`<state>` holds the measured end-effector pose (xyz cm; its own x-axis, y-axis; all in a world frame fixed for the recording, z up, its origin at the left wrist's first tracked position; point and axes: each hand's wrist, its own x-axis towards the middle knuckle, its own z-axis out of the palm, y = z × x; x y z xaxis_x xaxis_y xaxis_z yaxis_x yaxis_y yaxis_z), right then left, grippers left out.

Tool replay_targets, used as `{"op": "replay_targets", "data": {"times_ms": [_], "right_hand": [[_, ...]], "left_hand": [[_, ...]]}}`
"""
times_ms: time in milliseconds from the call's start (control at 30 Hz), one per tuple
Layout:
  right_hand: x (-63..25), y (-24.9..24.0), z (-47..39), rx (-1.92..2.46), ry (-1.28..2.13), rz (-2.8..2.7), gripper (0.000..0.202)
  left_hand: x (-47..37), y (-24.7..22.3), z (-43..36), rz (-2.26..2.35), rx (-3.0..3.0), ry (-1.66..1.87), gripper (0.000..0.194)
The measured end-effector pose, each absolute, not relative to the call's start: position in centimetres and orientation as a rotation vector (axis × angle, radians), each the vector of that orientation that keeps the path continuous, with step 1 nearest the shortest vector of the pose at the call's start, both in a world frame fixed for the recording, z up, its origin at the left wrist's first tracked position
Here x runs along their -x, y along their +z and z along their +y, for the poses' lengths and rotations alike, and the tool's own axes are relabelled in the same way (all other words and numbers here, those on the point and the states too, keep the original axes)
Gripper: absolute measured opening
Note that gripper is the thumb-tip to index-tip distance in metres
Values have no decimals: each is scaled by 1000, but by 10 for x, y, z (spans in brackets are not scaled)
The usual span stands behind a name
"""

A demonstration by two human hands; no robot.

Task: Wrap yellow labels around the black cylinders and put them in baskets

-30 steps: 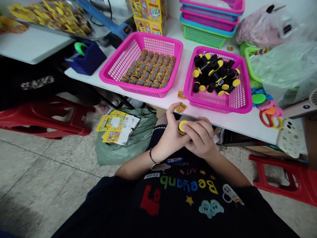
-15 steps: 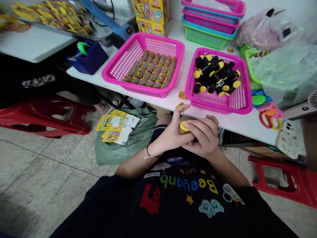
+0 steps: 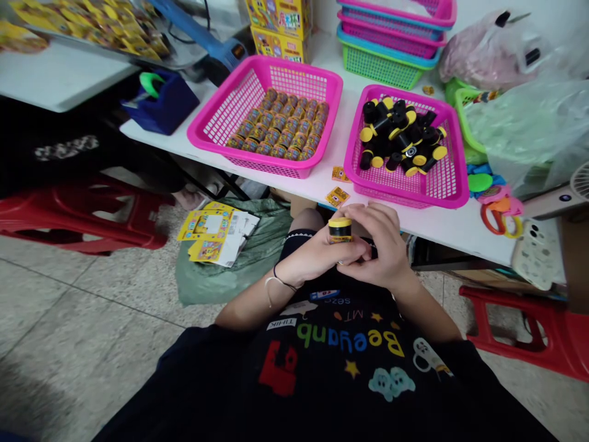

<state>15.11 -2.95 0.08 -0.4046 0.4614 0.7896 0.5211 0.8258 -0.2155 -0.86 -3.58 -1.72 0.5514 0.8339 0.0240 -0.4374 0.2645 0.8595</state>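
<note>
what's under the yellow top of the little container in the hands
Under the yellow top, a black band shows, then an orange patterned strip. The left hand covers most of the container below that, and its inside cannot be seen.

Black short-sleeved T-shirt point(image 3: 322, 399), loose sleeves. Chest lettering point(image 3: 350, 341) in yellow, blue and green, upside down from this view. Other prints: red shape point(image 3: 278, 371), yellow star point(image 3: 352, 368), two pale teal cloud shapes point(image 3: 391, 383), white label point(image 3: 281, 323). Left hand point(image 3: 322, 253): dark cord point(image 3: 276, 270) and pale band point(image 3: 267, 287) at wrist. Dark legwear, white zigzag trim point(image 3: 301, 234).
</note>
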Motion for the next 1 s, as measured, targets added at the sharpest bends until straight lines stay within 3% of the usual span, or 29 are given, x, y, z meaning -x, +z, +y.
{"op": "replay_targets", "data": {"times_ms": [67,133,200,467,567,633,700,800,867,1000], "right_hand": [[-151,-1,-31,694,-73,-2037,73],[-151,-4,-31,639,-117,-2012,75],[-151,-7,-32,568,-154,-2012,76],[-151,-6,-38,631,-50,-2059,78],[-159,4,-39,710,222,-2158,81],[-166,8,-38,711,509,-2145,81],[-171,9,-36,732,695,-2060,75],[-173,9,-33,815,693,-2013,49],[-171,9,-31,822,692,-1974,34],[-169,3,-27,852,670,-1577,30]], "left_hand": [[12,-16,-36,448,-986,917,30],[15,-12,-37,395,-998,943,58],[17,-9,-37,377,-1037,919,69],[15,-6,-39,533,-1193,910,34],[18,-6,-40,586,-1270,907,27],[20,-5,-40,609,-1315,875,34],[22,-5,-40,644,-1402,905,53],[22,-7,-40,689,-1544,984,74],[21,-8,-42,689,-1558,931,75],[21,-4,-47,675,-1461,771,79]]}}
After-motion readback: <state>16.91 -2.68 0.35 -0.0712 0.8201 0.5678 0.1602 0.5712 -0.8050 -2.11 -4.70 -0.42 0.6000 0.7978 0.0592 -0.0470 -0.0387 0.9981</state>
